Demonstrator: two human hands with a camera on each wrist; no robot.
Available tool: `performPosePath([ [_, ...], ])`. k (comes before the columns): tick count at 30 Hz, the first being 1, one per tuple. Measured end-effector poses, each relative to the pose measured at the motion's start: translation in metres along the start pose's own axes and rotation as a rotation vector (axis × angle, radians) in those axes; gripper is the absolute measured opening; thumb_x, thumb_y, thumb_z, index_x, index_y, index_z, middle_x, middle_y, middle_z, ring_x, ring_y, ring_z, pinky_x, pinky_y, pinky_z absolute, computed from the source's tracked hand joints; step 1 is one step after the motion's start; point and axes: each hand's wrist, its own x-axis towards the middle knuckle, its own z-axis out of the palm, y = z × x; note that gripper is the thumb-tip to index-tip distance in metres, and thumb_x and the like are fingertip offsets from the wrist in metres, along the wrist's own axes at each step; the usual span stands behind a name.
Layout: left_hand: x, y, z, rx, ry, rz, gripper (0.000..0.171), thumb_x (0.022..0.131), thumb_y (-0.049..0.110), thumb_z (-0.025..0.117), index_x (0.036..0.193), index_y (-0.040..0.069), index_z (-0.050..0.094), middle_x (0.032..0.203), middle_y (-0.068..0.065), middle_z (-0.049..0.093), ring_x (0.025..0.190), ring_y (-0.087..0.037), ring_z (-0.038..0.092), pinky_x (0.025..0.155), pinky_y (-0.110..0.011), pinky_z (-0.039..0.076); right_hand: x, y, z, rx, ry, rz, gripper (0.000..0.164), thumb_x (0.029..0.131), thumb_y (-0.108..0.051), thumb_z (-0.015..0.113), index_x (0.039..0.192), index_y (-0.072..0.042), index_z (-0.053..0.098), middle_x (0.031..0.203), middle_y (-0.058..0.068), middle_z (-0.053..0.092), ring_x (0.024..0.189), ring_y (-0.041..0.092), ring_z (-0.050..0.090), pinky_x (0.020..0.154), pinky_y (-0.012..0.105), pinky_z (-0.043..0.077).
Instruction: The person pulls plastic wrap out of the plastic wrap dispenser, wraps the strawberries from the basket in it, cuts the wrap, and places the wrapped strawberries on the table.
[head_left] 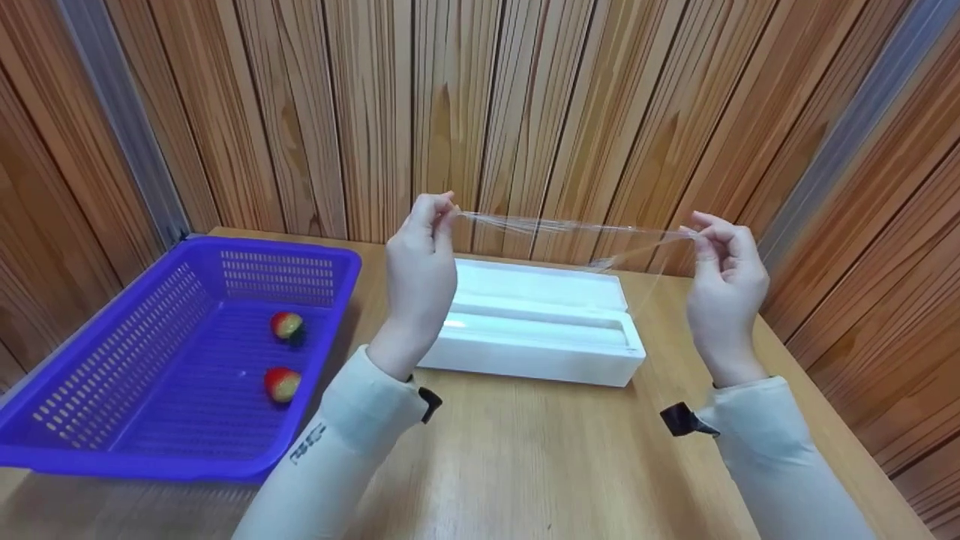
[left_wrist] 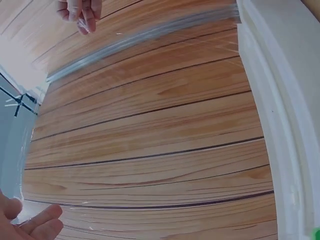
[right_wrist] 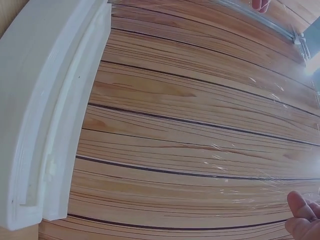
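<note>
A sheet of clear cling film (head_left: 555,225) stretches in the air between both hands, its top edge gathered into thin folds. My left hand (head_left: 424,274) pinches one end between thumb and fingers. The other end is pinched by my right hand (head_left: 726,289), at about the same height. Below and behind the film, a long white box (head_left: 525,358) lies on the table with its lid (head_left: 540,285) raised at the back. Inside it a pale roll (head_left: 540,330) shows, partly hidden by the left hand. In the right wrist view, glints mark the nearly invisible film.
A purple plastic basket (head_left: 349,300) stands on the left of the wooden table (head_left: 510,450). Two red-and-yellow strawberries (head_left: 286,325) lie in it, along its right side. Wood-panelled walls (head_left: 480,112) close off the back and sides.
</note>
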Motion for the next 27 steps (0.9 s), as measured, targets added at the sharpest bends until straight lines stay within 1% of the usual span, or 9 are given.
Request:
performPosePath([
  [4, -0.009, 0.006, -0.009, -0.008, -0.03, 0.006, 0.018, 0.091, 0.014, 0.042, 0.1, 0.008, 0.056, 0.109, -0.003, 0.062, 0.102, -0.007, 0.058, 0.084, -0.016, 0.047, -0.008, -0.002, -0.009, -0.011, -0.025, -0.016, 0.017, 0.088, -0.011, 0.046, 0.093, 0.004, 0.051, 0.114, 0.006, 0.057, 0.101, 0.011, 0.058, 0.084, 0.012, 0.044],
  [7, -0.017, 0.011, -0.018, 0.026, -0.045, 0.03, 0.018, 0.091, 0.014, 0.043, 0.101, 0.008, 0.057, 0.107, -0.002, 0.064, 0.087, -0.003, 0.06, 0.076, -0.015, 0.049, -0.015, -0.003, -0.017, -0.015, -0.035, -0.028, 0.019, 0.088, -0.01, 0.046, 0.095, 0.007, 0.051, 0.115, 0.007, 0.057, 0.1, 0.01, 0.057, 0.083, 0.012, 0.044],
  [10, -0.025, 0.013, -0.028, 0.06, -0.063, 0.067, 0.019, 0.091, 0.014, 0.044, 0.101, 0.008, 0.058, 0.104, -0.002, 0.065, 0.078, -0.003, 0.058, 0.074, -0.015, 0.049, -0.021, -0.004, -0.024, -0.012, -0.044, -0.072, 0.019, 0.087, -0.007, 0.047, 0.094, 0.01, 0.051, 0.112, 0.01, 0.059, 0.096, 0.011, 0.059, 0.084, 0.012, 0.044],
  [14, -0.039, 0.016, -0.042, 0.105, -0.093, 0.119, 0.016, 0.09, 0.015, 0.046, 0.096, 0.007, 0.059, 0.098, -0.001, 0.067, 0.081, -0.002, 0.06, 0.073, -0.015, 0.049, -0.031, -0.006, -0.035, -0.01, -0.089, -0.161, 0.016, 0.086, -0.002, 0.047, 0.091, 0.014, 0.05, 0.103, 0.013, 0.063, 0.092, 0.012, 0.06, 0.083, 0.013, 0.045],
  [16, -0.045, 0.018, -0.049, 0.117, -0.117, 0.131, 0.014, 0.089, 0.016, 0.047, 0.091, 0.007, 0.058, 0.094, 0.0, 0.068, 0.083, -0.002, 0.061, 0.07, -0.017, 0.05, -0.037, -0.005, -0.041, -0.029, -0.119, -0.204, 0.013, 0.085, 0.002, 0.047, 0.09, 0.014, 0.051, 0.096, 0.009, 0.065, 0.09, 0.009, 0.061, 0.073, 0.008, 0.045],
  [19, -0.054, 0.022, -0.059, 0.107, -0.175, 0.105, 0.012, 0.088, 0.017, 0.049, 0.087, 0.008, 0.056, 0.091, 0.001, 0.068, 0.081, -0.002, 0.062, 0.068, -0.018, 0.05, -0.046, -0.005, -0.05, -0.024, -0.147, -0.265, 0.009, 0.082, 0.01, 0.048, 0.087, 0.015, 0.051, 0.085, 0.003, 0.067, 0.082, 0.007, 0.061, 0.066, 0.007, 0.045],
  [21, -0.059, 0.025, -0.064, 0.11, -0.216, 0.09, 0.011, 0.088, 0.017, 0.049, 0.086, 0.009, 0.056, 0.088, 0.002, 0.068, 0.083, -0.002, 0.062, 0.072, -0.019, 0.051, -0.051, -0.005, -0.056, 0.003, -0.158, -0.296, 0.006, 0.08, 0.015, 0.048, 0.084, 0.018, 0.051, 0.08, -0.001, 0.066, 0.077, 0.006, 0.061, 0.063, 0.006, 0.045],
  [23, -0.063, 0.026, -0.068, 0.132, -0.247, 0.084, 0.01, 0.087, 0.018, 0.049, 0.085, 0.01, 0.055, 0.085, 0.003, 0.069, 0.082, -0.001, 0.063, 0.071, -0.019, 0.051, -0.057, -0.005, -0.061, 0.03, -0.176, -0.311, 0.005, 0.078, 0.019, 0.047, 0.082, 0.019, 0.05, 0.077, -0.002, 0.066, 0.073, 0.005, 0.061, 0.07, 0.01, 0.048],
  [27, -0.072, 0.025, -0.074, 0.192, -0.302, 0.063, 0.006, 0.086, 0.018, 0.052, 0.082, 0.014, 0.054, 0.077, 0.008, 0.068, 0.075, 0.002, 0.062, 0.065, -0.019, 0.05, -0.065, -0.004, -0.07, 0.035, -0.235, -0.313, 0.006, 0.076, 0.022, 0.047, 0.08, 0.019, 0.049, 0.073, -0.005, 0.065, 0.07, 0.002, 0.061, 0.069, 0.009, 0.048],
])
